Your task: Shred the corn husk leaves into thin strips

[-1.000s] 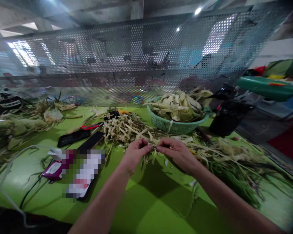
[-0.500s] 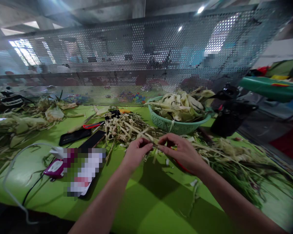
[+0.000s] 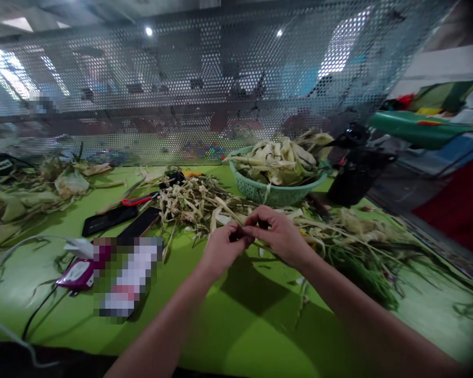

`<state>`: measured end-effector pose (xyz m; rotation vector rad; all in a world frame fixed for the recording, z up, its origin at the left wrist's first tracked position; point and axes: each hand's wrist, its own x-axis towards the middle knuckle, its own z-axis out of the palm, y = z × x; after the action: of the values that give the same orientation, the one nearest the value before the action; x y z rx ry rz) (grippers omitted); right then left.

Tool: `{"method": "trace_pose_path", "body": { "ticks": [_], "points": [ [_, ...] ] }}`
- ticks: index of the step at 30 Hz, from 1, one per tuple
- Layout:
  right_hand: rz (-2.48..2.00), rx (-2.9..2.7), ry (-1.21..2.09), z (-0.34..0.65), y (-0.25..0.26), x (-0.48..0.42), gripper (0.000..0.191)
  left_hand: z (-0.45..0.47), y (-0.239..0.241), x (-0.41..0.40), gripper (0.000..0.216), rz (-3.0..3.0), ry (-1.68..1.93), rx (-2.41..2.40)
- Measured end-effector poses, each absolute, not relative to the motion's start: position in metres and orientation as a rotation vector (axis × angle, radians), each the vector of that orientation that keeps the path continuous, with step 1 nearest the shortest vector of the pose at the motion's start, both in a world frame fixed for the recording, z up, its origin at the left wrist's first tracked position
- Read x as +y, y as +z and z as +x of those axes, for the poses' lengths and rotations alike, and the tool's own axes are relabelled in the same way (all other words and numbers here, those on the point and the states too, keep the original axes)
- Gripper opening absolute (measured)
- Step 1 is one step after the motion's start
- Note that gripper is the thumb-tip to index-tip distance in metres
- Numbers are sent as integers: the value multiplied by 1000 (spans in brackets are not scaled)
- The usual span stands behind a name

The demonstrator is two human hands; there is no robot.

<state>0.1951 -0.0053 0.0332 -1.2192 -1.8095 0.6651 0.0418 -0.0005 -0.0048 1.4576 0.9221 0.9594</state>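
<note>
My left hand [image 3: 224, 249] and my right hand [image 3: 278, 233] meet over the green table [image 3: 268, 325], fingertips pinched together. Between them is a thin pale plant stalk, mostly hidden by the fingers. Right behind the hands lies a heap of dried stalks and small buds [image 3: 193, 202]. A green plastic basket [image 3: 276, 194] full of pale, limp leaves [image 3: 284, 157] stands just beyond. To the right of my right hand, loose stalks and fine green strands [image 3: 358, 273] spread over the table.
Left of my hands lie two dark phones [image 3: 108, 220] [image 3: 140, 226], a red cutter [image 3: 140, 199], a purple charger [image 3: 81, 273] with cables and a blurred-out device [image 3: 130, 278]. Leafy scraps [image 3: 27, 199] cover the far left. A black container [image 3: 355, 176] stands right; a perforated metal screen [image 3: 181, 94] rises behind.
My hands have drawn closer together, with fingertips now touching. The stalk that showed between them is now largely covered. The view has turned slightly right.
</note>
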Motion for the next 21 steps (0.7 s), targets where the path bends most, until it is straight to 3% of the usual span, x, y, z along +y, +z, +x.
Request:
{"method": "trace_pose_path", "body": {
  "ticks": [7, 14, 21],
  "points": [
    [-1207, -1780, 635, 190, 28, -8, 10, 42, -4, -2, 19, 1405, 941, 900],
    [-1197, -1690, 964, 194, 22, -3, 21, 35, 0, 0, 22, 1217, 1172, 807],
    [-1220, -1783, 826, 195, 21, -2, 19, 36, 1, 1, 24, 1160, 1253, 785]
  ]
}}
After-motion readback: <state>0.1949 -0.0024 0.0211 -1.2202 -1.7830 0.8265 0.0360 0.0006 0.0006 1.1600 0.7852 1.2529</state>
